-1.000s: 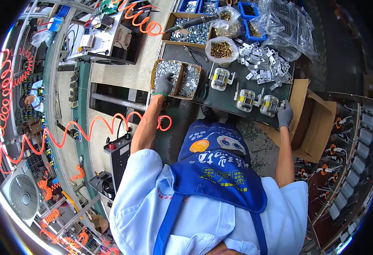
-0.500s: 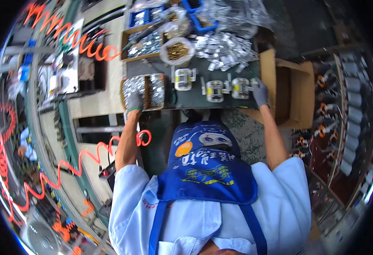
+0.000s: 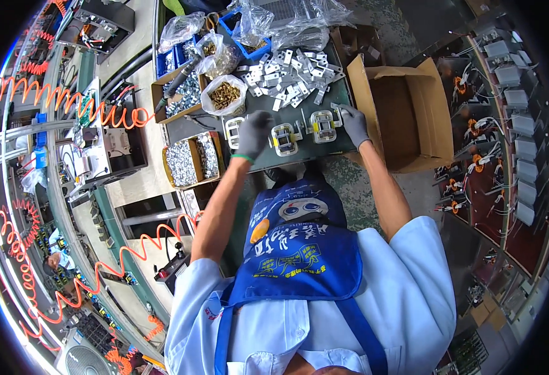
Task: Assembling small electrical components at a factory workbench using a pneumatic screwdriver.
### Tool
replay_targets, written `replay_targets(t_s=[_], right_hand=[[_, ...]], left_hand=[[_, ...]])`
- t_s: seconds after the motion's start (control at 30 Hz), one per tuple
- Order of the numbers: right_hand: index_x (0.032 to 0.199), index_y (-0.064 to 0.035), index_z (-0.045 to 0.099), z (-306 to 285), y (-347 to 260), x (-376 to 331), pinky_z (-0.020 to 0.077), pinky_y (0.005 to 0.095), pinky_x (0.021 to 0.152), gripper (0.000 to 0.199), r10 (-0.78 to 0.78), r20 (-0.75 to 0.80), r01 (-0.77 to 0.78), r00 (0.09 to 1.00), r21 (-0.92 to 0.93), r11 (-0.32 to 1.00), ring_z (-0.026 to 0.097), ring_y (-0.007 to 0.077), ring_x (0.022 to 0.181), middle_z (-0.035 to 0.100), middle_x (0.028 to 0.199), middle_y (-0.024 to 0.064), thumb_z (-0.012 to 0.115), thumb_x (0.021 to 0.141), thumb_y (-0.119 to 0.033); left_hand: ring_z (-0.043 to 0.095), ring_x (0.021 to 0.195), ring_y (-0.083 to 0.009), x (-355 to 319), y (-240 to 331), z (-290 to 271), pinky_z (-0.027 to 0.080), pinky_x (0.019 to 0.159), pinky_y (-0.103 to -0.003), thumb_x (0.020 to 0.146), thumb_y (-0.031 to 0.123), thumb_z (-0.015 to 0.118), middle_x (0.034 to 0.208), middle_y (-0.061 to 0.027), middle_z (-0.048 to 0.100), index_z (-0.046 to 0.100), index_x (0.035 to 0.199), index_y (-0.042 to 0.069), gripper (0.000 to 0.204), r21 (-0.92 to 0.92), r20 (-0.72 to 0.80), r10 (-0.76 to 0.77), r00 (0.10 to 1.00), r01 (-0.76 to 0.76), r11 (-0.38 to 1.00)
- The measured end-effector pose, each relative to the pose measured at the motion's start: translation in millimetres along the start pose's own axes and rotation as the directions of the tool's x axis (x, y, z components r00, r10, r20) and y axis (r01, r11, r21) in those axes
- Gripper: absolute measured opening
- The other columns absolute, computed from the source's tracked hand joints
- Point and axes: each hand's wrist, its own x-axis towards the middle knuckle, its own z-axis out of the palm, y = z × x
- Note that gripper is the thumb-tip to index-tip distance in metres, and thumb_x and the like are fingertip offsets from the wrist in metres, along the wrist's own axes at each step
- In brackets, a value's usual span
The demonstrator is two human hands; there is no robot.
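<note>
Three silver-framed parts with yellow bands, like small transformers, stand in a row on the dark bench mat (image 3: pixel 324 150). My left hand (image 3: pixel 254 134), in a grey glove, is closed above the bench between the left part (image 3: pixel 234 131) and the middle part (image 3: pixel 284 139), partly covering the left one. What its fingers hold, if anything, is hidden. My right hand (image 3: pixel 354 125), also gloved, has its fingertips closed on a small metal bracket (image 3: pixel 337 107) at the side of the right part (image 3: pixel 324 127).
A cardboard tray of small metal pieces (image 3: pixel 185 164) lies near left. Behind stand a bag of brass screws (image 3: pixel 224 95), a pile of metal brackets (image 3: pixel 290 75) and a tray holding a power screwdriver (image 3: pixel 180 78). An open cardboard box (image 3: pixel 405 119) adjoins the bench at right.
My left hand has left the tray of small metal pieces and moved right, over the transformer-like parts. My right hand stays at the right part. The whole view has shifted a little.
</note>
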Motion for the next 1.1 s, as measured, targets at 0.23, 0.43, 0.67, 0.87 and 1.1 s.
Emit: replay_targets(t_s=[0.23,0.43,0.67,0.87,1.1], right_hand=[[0.1,-0.0026,0.07,-8,-9,-5,0.0501,0.031,0.083,0.02,0.014,0.013,-0.014,1.0,0.013,1.0,0.066,0.0238,0.094,0.069,0.102,0.0152,0.058,0.085,-0.01],[0.097,-0.0015,0.07,-11,-9,-4,0.0501,0.0291,0.079,0.017,0.086,0.012,-0.086,0.996,0.101,0.991,0.066,0.0198,0.088,0.071,0.095,0.0129,0.064,0.083,-0.009],[0.098,-0.0021,0.071,-11,-4,-1,0.0499,0.0272,0.077,0.017,0.212,0.06,-0.22,0.975,0.255,0.942,0.065,0.0145,0.086,0.071,0.093,0.0096,0.065,0.083,-0.009],[0.098,-0.0023,0.071,-9,1,1,0.0502,0.0277,0.075,0.018,0.211,0.065,-0.221,0.975,0.284,0.933,0.065,0.0147,0.083,0.071,0.091,0.009,0.064,0.082,-0.008],[0.099,-0.0021,0.07,-13,3,6,0.0497,0.0253,0.072,0.017,0.168,0.109,-0.194,0.98,0.305,0.932,0.063,0.0112,0.079,0.071,0.089,0.0053,0.063,0.084,-0.006]], left_hand=[[0.066,0.079,-0.0326,34,49,125,0.051,0.073,-0.038,0.078,0.016,0.062,0.085,-0.0151,0.068,0.072,0.092,0.009,0.018,-0.057,0.123,-0.185,0.975,0.193,0.98],[0.063,0.086,-0.0327,52,49,163,0.05,0.076,-0.042,0.079,0.024,0.062,0.082,-0.0103,0.068,0.074,0.087,0.016,0.017,0.263,0.058,-0.085,0.995,0.067,0.962],[0.064,0.083,-0.0324,60,38,182,0.05,0.077,-0.041,0.077,0.028,0.064,0.086,-0.0128,0.069,0.075,0.093,0.019,0.021,0.291,0.126,-0.166,0.978,0.124,0.949],[0.063,0.084,-0.0342,61,34,185,0.048,0.078,-0.042,0.073,0.026,0.065,0.084,-0.013,0.069,0.075,0.093,0.018,0.023,0.188,0.141,-0.161,0.977,0.133,0.973],[0.065,0.082,-0.034,64,62,181,0.051,0.075,-0.042,0.073,0.019,0.063,0.082,-0.0155,0.068,0.074,0.09,0.015,0.02,0.482,0.212,-0.088,0.973,-0.025,0.876]])
